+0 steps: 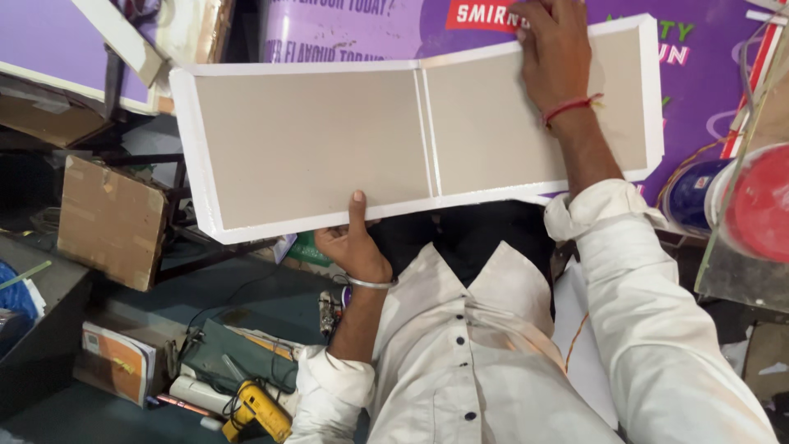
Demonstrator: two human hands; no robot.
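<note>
A white-edged board (411,131) is gripped at its near edge by the left hand (353,247) and pressed flat under the open right hand (551,57); steady support seems needed next.

We hold a long white-edged board (329,136) with our left hand (353,247) gripping its near edge, right hand (552,57) pressing flat on top.
</note>
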